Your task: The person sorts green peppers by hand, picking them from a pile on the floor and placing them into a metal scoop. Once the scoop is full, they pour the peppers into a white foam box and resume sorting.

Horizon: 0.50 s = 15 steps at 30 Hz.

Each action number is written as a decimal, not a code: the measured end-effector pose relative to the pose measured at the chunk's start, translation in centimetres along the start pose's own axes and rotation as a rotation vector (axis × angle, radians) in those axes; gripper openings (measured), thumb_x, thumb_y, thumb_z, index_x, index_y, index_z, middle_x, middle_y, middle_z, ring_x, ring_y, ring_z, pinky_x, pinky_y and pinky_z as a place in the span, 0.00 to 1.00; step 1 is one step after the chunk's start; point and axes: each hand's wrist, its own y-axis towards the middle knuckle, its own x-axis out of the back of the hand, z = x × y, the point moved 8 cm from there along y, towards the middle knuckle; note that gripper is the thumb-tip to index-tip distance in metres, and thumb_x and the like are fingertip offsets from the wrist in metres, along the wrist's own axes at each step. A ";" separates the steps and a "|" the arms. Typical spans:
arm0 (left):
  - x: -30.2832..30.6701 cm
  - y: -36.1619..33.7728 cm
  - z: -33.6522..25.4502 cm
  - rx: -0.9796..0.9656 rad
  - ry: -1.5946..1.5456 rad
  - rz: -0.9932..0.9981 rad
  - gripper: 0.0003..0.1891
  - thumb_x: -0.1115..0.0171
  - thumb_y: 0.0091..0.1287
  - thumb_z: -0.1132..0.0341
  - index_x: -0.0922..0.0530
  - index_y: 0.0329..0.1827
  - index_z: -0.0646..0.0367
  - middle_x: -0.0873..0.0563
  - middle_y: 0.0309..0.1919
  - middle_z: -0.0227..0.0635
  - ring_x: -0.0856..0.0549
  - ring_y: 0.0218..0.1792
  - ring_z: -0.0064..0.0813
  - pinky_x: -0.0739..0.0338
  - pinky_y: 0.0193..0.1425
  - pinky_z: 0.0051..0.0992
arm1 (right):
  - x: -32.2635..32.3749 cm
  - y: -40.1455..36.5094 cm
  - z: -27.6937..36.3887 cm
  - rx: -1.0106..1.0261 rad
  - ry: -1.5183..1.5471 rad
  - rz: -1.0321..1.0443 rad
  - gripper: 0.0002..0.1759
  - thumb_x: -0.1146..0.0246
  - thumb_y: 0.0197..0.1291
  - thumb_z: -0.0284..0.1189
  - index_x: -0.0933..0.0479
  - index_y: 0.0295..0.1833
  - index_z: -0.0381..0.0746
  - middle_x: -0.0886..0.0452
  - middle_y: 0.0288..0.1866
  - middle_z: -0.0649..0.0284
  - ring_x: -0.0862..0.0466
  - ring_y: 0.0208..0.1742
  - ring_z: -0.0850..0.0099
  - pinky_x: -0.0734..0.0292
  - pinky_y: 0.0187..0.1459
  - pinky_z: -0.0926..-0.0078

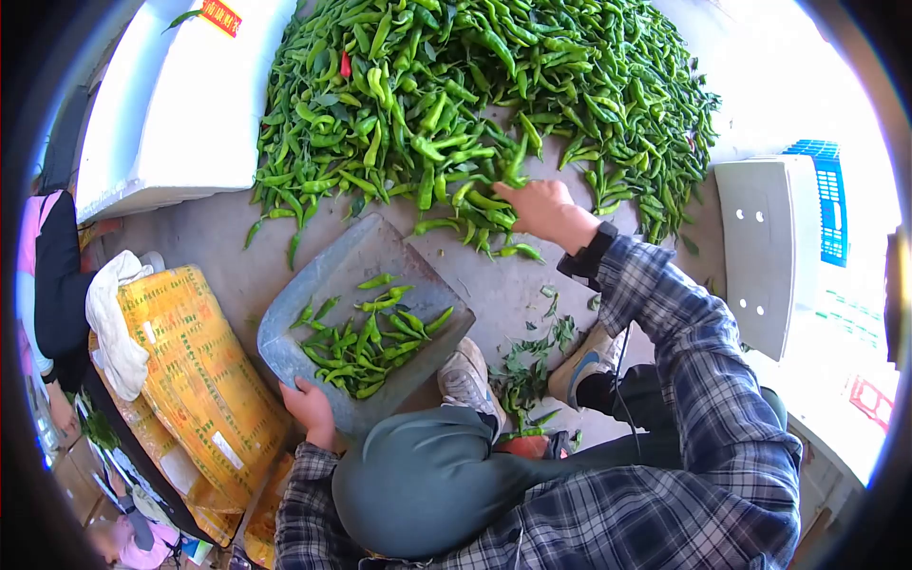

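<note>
A big heap of green chili peppers (475, 104) covers the concrete floor ahead of me. My right hand (537, 207) reaches into the near edge of the heap and closes on a few peppers there. My left hand (309, 408) grips the near rim of a grey metal scoop tray (351, 256), which is tilted on the floor and holds several green peppers (366, 342). One red pepper (345, 65) lies in the heap.
A white foam box (180, 104) stands at the back left. A yellow sack (199, 380) with a white cloth (109, 313) lies left. A white stool (769, 247) and blue crate (826, 190) are right. Leaf scraps (532, 356) lie by my shoes. Another person's sleeve (52, 275) is far left.
</note>
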 end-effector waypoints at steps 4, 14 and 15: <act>0.0 0.0 0.7 -0.054 0.000 -0.032 0.18 0.52 0.65 0.72 0.34 0.55 0.74 0.23 0.46 0.60 0.23 0.47 0.55 0.31 0.53 0.39 | 4.8 0.9 5.2 0.051 0.024 -0.183 0.26 0.39 0.51 0.30 0.30 0.59 0.49 0.24 0.53 0.54 0.23 0.53 0.58 0.25 0.48 0.63; 0.0 0.0 0.6 0.001 -0.026 0.000 0.16 0.52 0.65 0.71 0.32 0.53 0.73 0.22 0.43 0.59 0.22 0.45 0.55 0.30 0.51 0.40 | 1.4 2.6 8.8 0.309 -0.226 -0.713 0.28 0.44 0.55 0.34 0.34 0.64 0.51 0.46 0.72 0.64 0.48 0.72 0.63 0.46 0.62 0.36; 0.0 0.1 0.6 -0.004 -0.008 0.008 0.16 0.52 0.65 0.71 0.32 0.52 0.74 0.22 0.43 0.60 0.22 0.45 0.55 0.30 0.50 0.40 | 0.1 2.2 7.3 0.294 -0.241 -0.625 0.28 0.43 0.54 0.34 0.34 0.63 0.51 0.44 0.71 0.62 0.44 0.70 0.62 0.42 0.61 0.41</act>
